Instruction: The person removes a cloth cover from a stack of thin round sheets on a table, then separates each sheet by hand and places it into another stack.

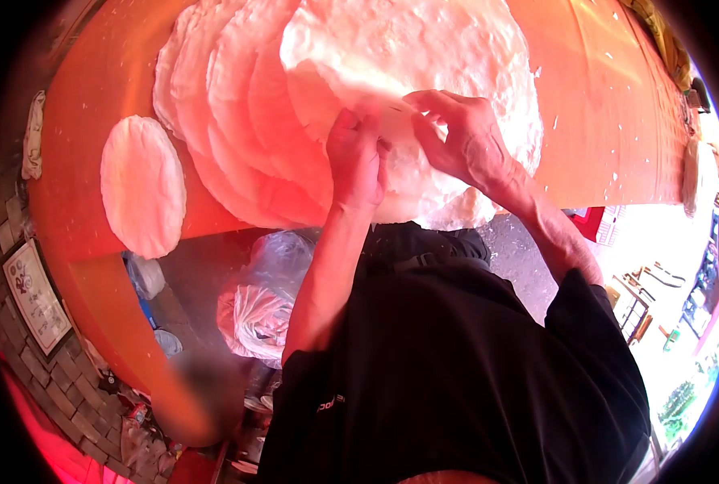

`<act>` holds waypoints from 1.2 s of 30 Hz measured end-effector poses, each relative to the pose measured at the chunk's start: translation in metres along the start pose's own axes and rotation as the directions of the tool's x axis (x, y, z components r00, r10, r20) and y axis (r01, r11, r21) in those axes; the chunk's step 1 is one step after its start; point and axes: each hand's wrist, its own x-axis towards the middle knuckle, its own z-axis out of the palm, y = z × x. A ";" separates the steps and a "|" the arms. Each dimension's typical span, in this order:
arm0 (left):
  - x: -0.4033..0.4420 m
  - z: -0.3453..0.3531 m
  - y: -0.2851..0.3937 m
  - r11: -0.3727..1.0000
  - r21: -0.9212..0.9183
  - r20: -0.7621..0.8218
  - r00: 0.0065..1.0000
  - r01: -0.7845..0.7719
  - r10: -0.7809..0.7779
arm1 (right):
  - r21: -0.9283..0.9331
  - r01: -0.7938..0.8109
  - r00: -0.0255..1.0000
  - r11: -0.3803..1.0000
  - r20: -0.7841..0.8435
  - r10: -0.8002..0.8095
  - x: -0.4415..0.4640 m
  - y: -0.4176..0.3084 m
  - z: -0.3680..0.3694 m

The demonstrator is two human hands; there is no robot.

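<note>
Over an orange desk, holding left hand and right hand close over pale sheets, likely for finer control; cannot tell either grip's state.

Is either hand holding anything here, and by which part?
Possibly the pale, fluffy material between the left hand and right hand; glare leaves both the hold and the part in each grip impossible to confirm.

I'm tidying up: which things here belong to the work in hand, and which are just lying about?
In the work: left hand, right hand, overlapping white sheets, orange table; probably the separate oval sheet.

Seemingly just lying about: plastic bag below the table, framed sign.
</note>
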 end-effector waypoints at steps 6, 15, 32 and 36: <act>0.007 -0.035 -0.006 0.990 0.136 0.050 0.998 0.024 -0.031 | -0.132 0.172 0.979 0.976 0.133 -0.155 0.017 0.022 0.011; -0.021 -0.067 0.024 0.979 0.185 -0.110 0.992 0.086 -0.066 | -0.670 0.181 0.953 0.720 -0.061 -0.297 0.121 0.070 -0.183; -0.039 -0.081 0.032 0.979 0.199 0.120 0.992 -0.054 0.031 | -0.336 0.299 0.922 0.893 0.343 -0.180 0.022 -0.015 0.033; -0.040 -0.094 0.028 0.982 0.184 -0.001 0.999 0.045 -0.046 | -0.307 0.418 0.907 0.855 0.196 -0.373 0.006 -0.014 0.032</act>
